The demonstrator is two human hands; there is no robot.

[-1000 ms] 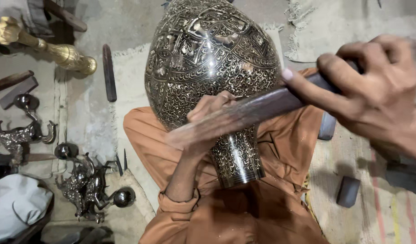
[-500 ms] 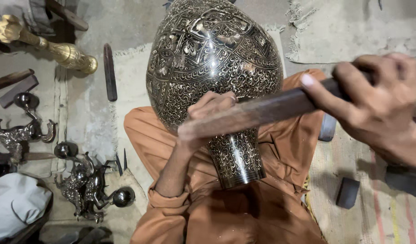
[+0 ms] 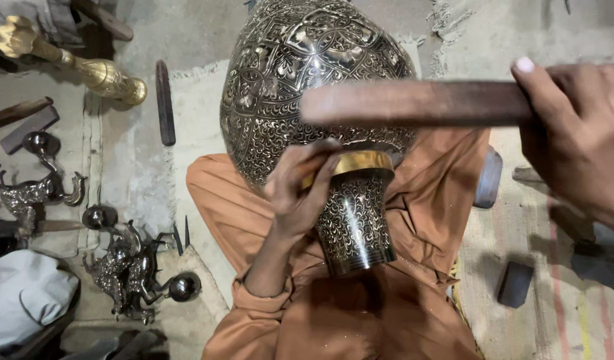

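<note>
Left hand point(image 3: 297, 193) at the engraved metal vase point(image 3: 307, 87) neck, right hand point(image 3: 573, 133) with a seemingly wooden bar point(image 3: 413, 103) above.

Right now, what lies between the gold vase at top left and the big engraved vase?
In the head view, a dark slim bar lies on the floor between the gold vase and the big engraved vase.

My left hand point(image 3: 300, 193) is in front of me, fingers curled closed, wrist bent, forearm coming up from my orange sleeve. My right hand point(image 3: 577, 127) is raised at right, fingers closed in a grip.
</note>
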